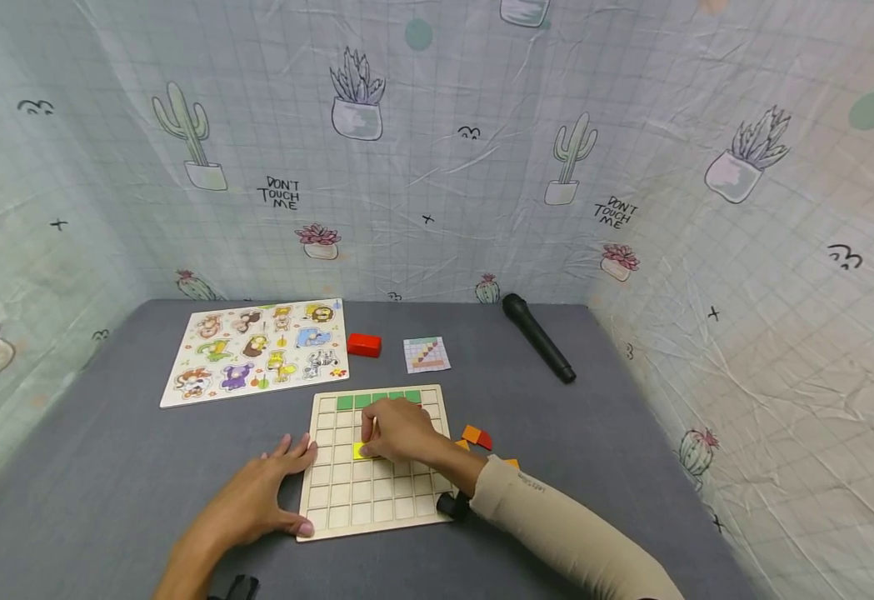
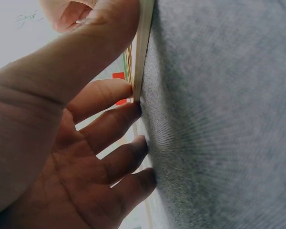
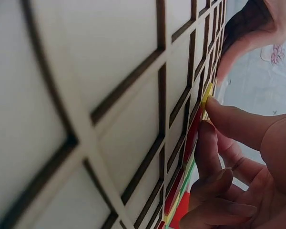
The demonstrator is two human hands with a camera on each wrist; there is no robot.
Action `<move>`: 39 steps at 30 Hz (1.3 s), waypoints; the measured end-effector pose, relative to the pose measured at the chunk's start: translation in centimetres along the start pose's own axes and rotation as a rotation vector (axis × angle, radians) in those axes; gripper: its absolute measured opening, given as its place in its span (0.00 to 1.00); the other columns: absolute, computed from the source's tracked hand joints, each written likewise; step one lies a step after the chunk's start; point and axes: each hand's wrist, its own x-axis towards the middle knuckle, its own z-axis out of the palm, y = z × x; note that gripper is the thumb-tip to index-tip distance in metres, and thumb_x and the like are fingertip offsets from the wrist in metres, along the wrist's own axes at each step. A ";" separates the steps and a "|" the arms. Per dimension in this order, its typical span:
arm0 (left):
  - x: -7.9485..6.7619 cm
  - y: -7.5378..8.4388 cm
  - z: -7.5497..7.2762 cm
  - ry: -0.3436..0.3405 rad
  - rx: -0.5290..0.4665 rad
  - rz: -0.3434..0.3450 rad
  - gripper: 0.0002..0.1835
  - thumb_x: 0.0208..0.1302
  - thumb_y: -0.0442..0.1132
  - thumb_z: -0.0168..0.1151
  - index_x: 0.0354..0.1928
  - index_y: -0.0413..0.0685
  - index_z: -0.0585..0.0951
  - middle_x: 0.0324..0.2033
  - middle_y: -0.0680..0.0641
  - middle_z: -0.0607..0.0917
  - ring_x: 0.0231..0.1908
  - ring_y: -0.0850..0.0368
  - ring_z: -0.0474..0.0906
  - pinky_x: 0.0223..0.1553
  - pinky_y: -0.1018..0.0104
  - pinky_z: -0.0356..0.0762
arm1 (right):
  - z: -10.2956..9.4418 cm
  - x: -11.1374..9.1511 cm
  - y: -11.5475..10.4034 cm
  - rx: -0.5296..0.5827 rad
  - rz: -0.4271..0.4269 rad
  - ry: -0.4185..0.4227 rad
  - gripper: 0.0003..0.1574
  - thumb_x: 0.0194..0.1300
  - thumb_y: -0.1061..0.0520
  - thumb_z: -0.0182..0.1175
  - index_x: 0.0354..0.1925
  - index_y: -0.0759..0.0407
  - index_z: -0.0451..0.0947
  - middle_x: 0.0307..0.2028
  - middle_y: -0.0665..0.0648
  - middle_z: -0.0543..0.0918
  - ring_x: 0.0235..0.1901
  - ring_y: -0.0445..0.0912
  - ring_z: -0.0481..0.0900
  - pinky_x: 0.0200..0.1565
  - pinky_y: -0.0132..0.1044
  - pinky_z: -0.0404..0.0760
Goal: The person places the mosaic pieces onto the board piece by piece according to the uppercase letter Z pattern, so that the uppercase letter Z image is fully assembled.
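A wooden grid board lies on the grey table before me. My left hand rests along its left edge, fingers and thumb spread. In the left wrist view, the fingertips are right at the board's side. Over the middle of the grid, my right hand pinches a yellow square tile between thumb and finger, low at a cell. The right wrist view shows the yellow tile slightly tilted at the grid. Green tiles line the top row; the right hand partly hides tiles below them.
Orange pieces and a red piece lie right of the board. Behind are an animal puzzle board, a red block and a pattern card. A black microphone lies back right.
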 end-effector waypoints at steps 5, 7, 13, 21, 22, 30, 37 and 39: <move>0.0 0.2 0.0 -0.006 -0.005 -0.005 0.64 0.32 0.59 0.88 0.76 0.43 0.74 0.77 0.36 0.71 0.76 0.22 0.62 0.66 0.21 0.66 | -0.5 -0.4 0.5 0.066 -0.008 -0.010 0.11 0.59 0.51 0.80 0.30 0.43 0.85 0.22 0.41 0.82 0.24 0.36 0.77 0.27 0.33 0.73; 0.0 0.2 0.0 -0.012 -0.009 -0.009 0.64 0.32 0.59 0.88 0.76 0.43 0.74 0.77 0.36 0.71 0.77 0.23 0.61 0.67 0.21 0.66 | -1.0 -0.7 1.0 0.106 -0.009 -0.010 0.10 0.60 0.51 0.80 0.32 0.44 0.86 0.24 0.41 0.83 0.25 0.37 0.77 0.28 0.32 0.74; 0.0 0.2 -0.1 -0.019 -0.003 -0.029 0.64 0.32 0.59 0.89 0.77 0.44 0.73 0.78 0.37 0.70 0.78 0.24 0.60 0.68 0.22 0.64 | -3.2 -2.2 3.6 0.242 -0.038 -0.005 0.08 0.63 0.53 0.78 0.38 0.50 0.87 0.28 0.47 0.83 0.32 0.43 0.79 0.31 0.33 0.75; 0.0 0.0 -0.1 -0.034 -0.006 -0.046 0.65 0.32 0.59 0.88 0.77 0.44 0.73 0.78 0.37 0.69 0.78 0.23 0.60 0.69 0.22 0.63 | -5.7 -6.0 8.5 0.320 -0.053 0.048 0.10 0.64 0.57 0.77 0.42 0.57 0.87 0.30 0.51 0.84 0.30 0.48 0.79 0.29 0.34 0.76; 0.0 0.0 0.0 -0.034 -0.006 -0.048 0.65 0.32 0.60 0.88 0.77 0.44 0.73 0.78 0.37 0.69 0.77 0.23 0.60 0.69 0.22 0.63 | -5.9 -6.5 9.0 0.325 -0.055 0.052 0.10 0.64 0.58 0.76 0.43 0.58 0.87 0.30 0.51 0.85 0.30 0.49 0.79 0.29 0.34 0.76; 0.1 -0.1 0.1 -0.039 -0.013 -0.054 0.65 0.32 0.59 0.89 0.77 0.45 0.72 0.78 0.37 0.69 0.78 0.23 0.59 0.69 0.22 0.63 | -7.0 -10.3 13.1 0.309 -0.001 0.081 0.11 0.64 0.57 0.76 0.44 0.57 0.87 0.31 0.51 0.87 0.28 0.49 0.78 0.29 0.33 0.76; 0.1 0.0 0.0 -0.023 -0.003 -0.032 0.64 0.33 0.58 0.89 0.77 0.44 0.73 0.78 0.37 0.69 0.77 0.23 0.60 0.70 0.23 0.64 | -7.5 -12.8 15.0 0.276 0.044 0.090 0.14 0.60 0.57 0.79 0.44 0.57 0.87 0.31 0.50 0.87 0.26 0.46 0.76 0.29 0.33 0.76; 0.1 0.0 0.0 -0.022 -0.003 -0.031 0.64 0.33 0.58 0.89 0.77 0.44 0.72 0.78 0.37 0.69 0.77 0.23 0.60 0.70 0.23 0.64 | -7.4 -13.3 15.3 0.283 0.050 0.075 0.14 0.59 0.58 0.80 0.43 0.57 0.88 0.31 0.50 0.87 0.27 0.46 0.77 0.30 0.32 0.76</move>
